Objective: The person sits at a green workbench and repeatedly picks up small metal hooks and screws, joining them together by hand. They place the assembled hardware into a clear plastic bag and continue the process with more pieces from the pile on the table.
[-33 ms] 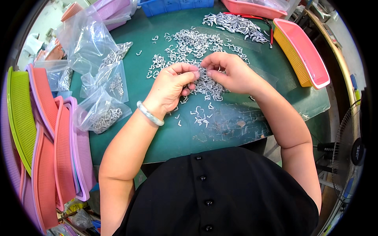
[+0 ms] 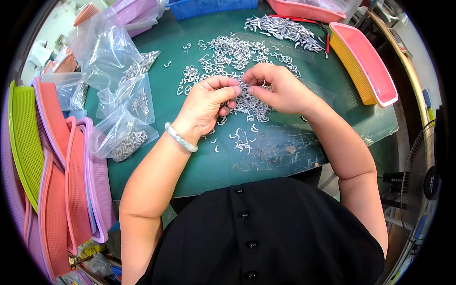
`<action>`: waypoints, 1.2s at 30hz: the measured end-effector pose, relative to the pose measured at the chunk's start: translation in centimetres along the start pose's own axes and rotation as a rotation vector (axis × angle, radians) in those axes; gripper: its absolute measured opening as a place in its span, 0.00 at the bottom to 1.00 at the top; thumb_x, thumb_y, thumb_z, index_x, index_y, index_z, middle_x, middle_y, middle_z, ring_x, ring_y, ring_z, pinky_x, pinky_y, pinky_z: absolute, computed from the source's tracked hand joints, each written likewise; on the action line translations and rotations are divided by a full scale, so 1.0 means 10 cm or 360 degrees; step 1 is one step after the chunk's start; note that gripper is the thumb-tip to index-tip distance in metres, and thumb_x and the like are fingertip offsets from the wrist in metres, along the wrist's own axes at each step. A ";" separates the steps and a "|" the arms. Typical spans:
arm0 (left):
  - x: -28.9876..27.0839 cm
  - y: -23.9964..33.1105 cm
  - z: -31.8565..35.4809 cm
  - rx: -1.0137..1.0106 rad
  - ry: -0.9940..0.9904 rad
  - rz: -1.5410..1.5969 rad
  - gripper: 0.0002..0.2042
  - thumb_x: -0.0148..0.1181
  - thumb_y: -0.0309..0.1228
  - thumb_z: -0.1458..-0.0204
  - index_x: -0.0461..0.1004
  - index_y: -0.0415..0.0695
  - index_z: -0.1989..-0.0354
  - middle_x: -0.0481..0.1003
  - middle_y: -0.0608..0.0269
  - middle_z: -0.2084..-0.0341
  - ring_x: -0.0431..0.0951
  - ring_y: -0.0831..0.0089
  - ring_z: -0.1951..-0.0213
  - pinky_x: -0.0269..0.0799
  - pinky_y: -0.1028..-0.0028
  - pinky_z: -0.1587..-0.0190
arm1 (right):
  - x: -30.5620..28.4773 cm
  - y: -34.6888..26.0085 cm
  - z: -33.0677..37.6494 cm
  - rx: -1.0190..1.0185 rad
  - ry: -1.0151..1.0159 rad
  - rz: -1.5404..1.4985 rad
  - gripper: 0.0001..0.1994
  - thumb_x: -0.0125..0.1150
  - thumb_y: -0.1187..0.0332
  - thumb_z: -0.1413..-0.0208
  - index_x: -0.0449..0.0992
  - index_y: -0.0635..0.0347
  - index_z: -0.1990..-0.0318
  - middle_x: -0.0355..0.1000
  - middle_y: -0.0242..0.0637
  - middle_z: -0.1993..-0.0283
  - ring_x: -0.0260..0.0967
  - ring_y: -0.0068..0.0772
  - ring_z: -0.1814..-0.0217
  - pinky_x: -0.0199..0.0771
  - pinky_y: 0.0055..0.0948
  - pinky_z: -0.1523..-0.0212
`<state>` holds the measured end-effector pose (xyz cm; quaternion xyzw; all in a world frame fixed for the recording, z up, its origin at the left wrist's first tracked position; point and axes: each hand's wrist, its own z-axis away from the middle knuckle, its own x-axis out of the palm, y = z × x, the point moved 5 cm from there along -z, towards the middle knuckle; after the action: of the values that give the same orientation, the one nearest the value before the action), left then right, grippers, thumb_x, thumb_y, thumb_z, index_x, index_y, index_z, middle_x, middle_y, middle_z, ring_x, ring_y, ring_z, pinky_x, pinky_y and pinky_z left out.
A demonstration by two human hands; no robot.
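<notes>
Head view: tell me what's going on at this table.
A person works over a green table strewn with small silvery metal hooks. Both hands meet at a heap of hooks: the left hand and the right hand pinch small pieces between their fingertips. Clear plastic bags holding more hooks lie to the left, beside stacked coloured baskets. A pink and yellow basket sits to the right.

A person seen from above, wearing a black top point(image 2: 266, 232) with a row of small round black buttons point(image 2: 244, 215) running down the front. Both forearms are bare, with no sleeves showing. A smooth, pale green bangle point(image 2: 180, 137) circles the left wrist. No rings or watch show.
</notes>
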<state>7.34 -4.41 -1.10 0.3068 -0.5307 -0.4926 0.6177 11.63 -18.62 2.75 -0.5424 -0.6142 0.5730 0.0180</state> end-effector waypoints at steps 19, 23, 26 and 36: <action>0.05 -0.05 0.05 -0.0198 -0.0025 0.0217 0.04 0.54 0.27 0.51 0.70 0.42 0.68 0.69 0.66 0.78 0.69 0.78 0.77 0.61 0.85 0.81 | 0.05 0.07 0.01 0.0379 -0.0069 -0.0515 0.07 0.56 0.70 0.51 0.74 0.66 0.71 0.69 0.30 0.79 0.60 0.15 0.76 0.63 0.21 0.74; 0.02 -0.04 0.02 -0.0106 0.0027 0.0361 0.03 0.52 0.26 0.52 0.68 0.41 0.70 0.69 0.63 0.78 0.70 0.75 0.77 0.64 0.82 0.80 | 0.00 0.03 -0.01 0.0314 -0.0032 -0.0239 0.07 0.57 0.70 0.54 0.74 0.64 0.71 0.70 0.34 0.76 0.65 0.24 0.74 0.65 0.24 0.72; -0.01 -0.01 0.02 -0.0088 0.0048 0.0515 0.03 0.49 0.25 0.53 0.67 0.40 0.70 0.70 0.59 0.75 0.72 0.71 0.75 0.67 0.79 0.77 | 0.01 -0.01 0.00 -0.0074 -0.0063 0.0197 0.06 0.59 0.69 0.58 0.73 0.61 0.73 0.69 0.36 0.74 0.67 0.34 0.68 0.66 0.29 0.67; -0.06 0.01 0.02 -0.0040 -0.0050 0.0461 0.06 0.49 0.26 0.53 0.68 0.40 0.66 0.69 0.60 0.74 0.70 0.72 0.73 0.67 0.79 0.76 | 0.06 0.04 0.00 -0.0069 -0.0125 0.0141 0.05 0.59 0.70 0.60 0.72 0.63 0.77 0.69 0.37 0.75 0.66 0.34 0.70 0.66 0.30 0.67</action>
<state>7.19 -3.77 -1.23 0.2116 -0.5728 -0.4096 0.6777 11.65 -18.33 2.10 -0.5465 -0.6021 0.5805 -0.0432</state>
